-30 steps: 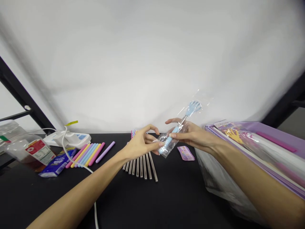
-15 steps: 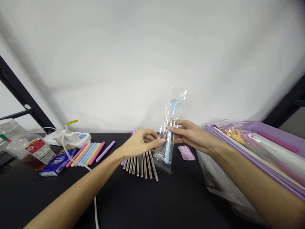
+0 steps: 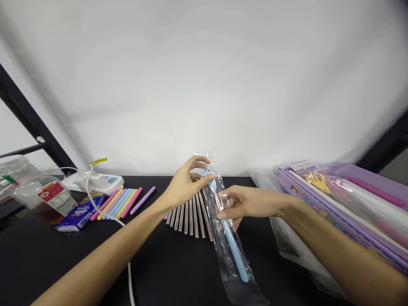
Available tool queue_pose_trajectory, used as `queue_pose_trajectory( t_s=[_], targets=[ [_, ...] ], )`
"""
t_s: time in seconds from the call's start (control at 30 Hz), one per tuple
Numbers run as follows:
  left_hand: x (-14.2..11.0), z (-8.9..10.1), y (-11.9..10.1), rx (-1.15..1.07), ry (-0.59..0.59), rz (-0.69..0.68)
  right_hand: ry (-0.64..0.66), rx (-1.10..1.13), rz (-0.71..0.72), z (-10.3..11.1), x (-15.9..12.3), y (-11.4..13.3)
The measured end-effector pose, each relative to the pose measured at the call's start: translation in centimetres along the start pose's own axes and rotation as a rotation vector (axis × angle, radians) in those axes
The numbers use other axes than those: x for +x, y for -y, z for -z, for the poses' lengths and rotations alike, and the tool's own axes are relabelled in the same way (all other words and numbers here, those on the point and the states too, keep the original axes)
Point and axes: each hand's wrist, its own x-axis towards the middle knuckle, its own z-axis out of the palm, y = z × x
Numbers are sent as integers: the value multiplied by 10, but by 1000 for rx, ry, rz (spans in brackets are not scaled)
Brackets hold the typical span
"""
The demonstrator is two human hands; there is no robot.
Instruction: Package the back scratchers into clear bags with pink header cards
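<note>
A light blue back scratcher [image 3: 235, 250] with a hand-shaped head lies slantwise inside a clear plastic bag [image 3: 228, 278], its head away from me and its handle toward me. My right hand [image 3: 240, 204] pinches it near the middle through the plastic. Curled around the head end is my left hand [image 3: 188, 180], thumb and fingers closed at the scratcher's head and the bag's top. Just left of the bag, several metal rods [image 3: 188, 219] are fanned out on the black table [image 3: 172, 272], their far ends hidden behind my left hand.
Several pastel tubes [image 3: 119, 204] lie in a row at left, with a purple tube [image 3: 143, 200] apart. Beyond are a blue packet [image 3: 79, 214], a plastic bottle [image 3: 41, 197], a power strip [image 3: 110, 183] and a white cable [image 3: 129, 272]. A purple box [image 3: 360, 174] holds packaged items at right.
The bagged back scratcher has come down toward me and tilted, its handle end now nearer. My left hand has moved up to its head; the pink card is now hidden behind my right hand.
</note>
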Motion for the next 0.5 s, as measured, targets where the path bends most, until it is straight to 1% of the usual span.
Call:
queue_pose_trajectory(
  t_s=[0.1, 0.17, 0.23, 0.27, 0.37, 0.4, 0.43, 0.5],
  targets=[
    [1, 1, 3, 19, 0, 18, 68, -62, -7, -1, -1, 3],
    [1, 2, 5, 38, -16, 19, 59, -84, -41, 2, -3, 5],
    [1, 2, 7, 50, -6, 16, -31, -165, -95, 11, -8, 3],
    [0, 2, 9, 52, 10, 22, -112, -246, -114, 18, -11, 1],
    [-3, 1, 15, 37, 75, 56, -399, -600, -110, 43, -22, -12],
    [-4, 0, 17, 36, 99, 64, -453, -711, -117, 52, -25, -17],
    [-5, -2, 19, 39, 119, 67, -476, -800, -132, 59, -28, -23],
    [-7, -4, 21, 54, 153, 70, -450, -899, -176, 69, -33, -32]
  ],
)
